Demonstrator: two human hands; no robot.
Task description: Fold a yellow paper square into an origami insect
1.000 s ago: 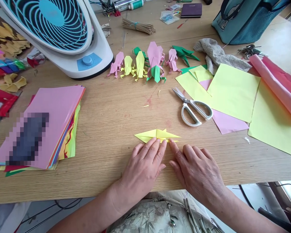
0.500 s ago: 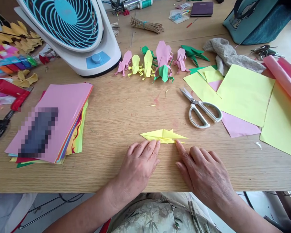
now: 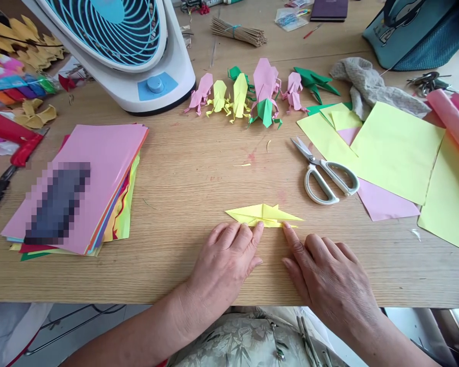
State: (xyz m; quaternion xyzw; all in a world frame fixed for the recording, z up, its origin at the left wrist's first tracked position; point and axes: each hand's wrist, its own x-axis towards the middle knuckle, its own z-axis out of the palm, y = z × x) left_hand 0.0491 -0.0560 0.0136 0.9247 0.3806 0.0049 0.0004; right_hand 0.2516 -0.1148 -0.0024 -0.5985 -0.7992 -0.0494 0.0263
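Observation:
A folded piece of yellow paper (image 3: 265, 211), long and pointed at both ends, lies flat on the table in front of me. The fingertips of my left hand (image 3: 229, 260) press on its near edge, the index fingertip close to the middle. On the right part of that edge rests the outstretched index fingertip of my right hand (image 3: 327, 267); its other fingers are bent loosely over the table. Neither hand grips the paper. Beyond the right hand, white-handled scissors (image 3: 325, 173) lie with their blades slightly apart.
Folded paper frogs (image 3: 239, 97) in pink, yellow and green stand in a row farther back. Left are a stack of coloured paper (image 3: 107, 153) with a blurred dark object on top, and a fan (image 3: 156, 99). Yellow sheets (image 3: 401, 153), a grey cloth (image 3: 367, 84) and a teal bag (image 3: 421, 46) lie right.
My left index fingertip has slid a little to the right along the paper's near edge. The right hand keeps its place on the paper. The whole view has shifted slightly.

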